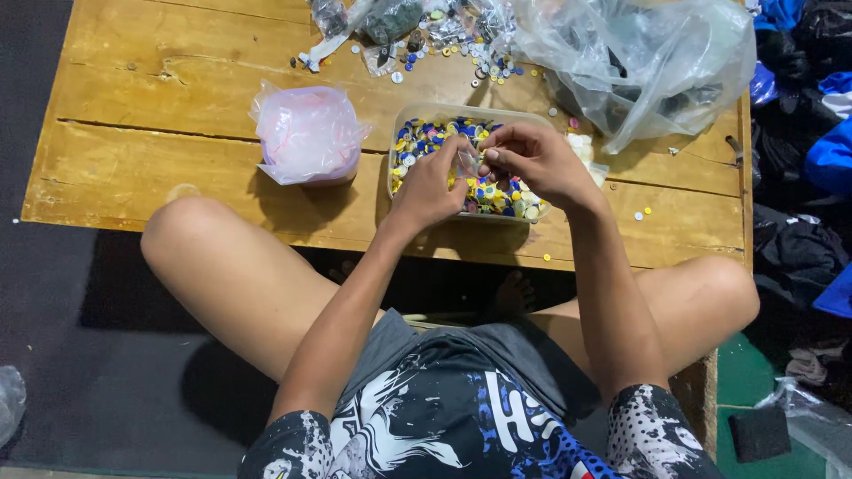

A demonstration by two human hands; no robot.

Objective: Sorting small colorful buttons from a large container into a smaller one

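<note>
A clear plastic tub full of small coloured buttons, mostly blue, yellow and white, stands on a low wooden table. Both my hands hover over the tub. My left hand pinches a small clear plastic bag by its edge. My right hand has its fingertips pressed together at the mouth of that bag, apparently on a small button that I cannot make out.
A bundle of pink-tinted small bags lies left of the tub. A large crumpled clear bag sits at the back right. Loose buttons and small packets are scattered along the far edge. Dark and blue clothes are piled right of the table.
</note>
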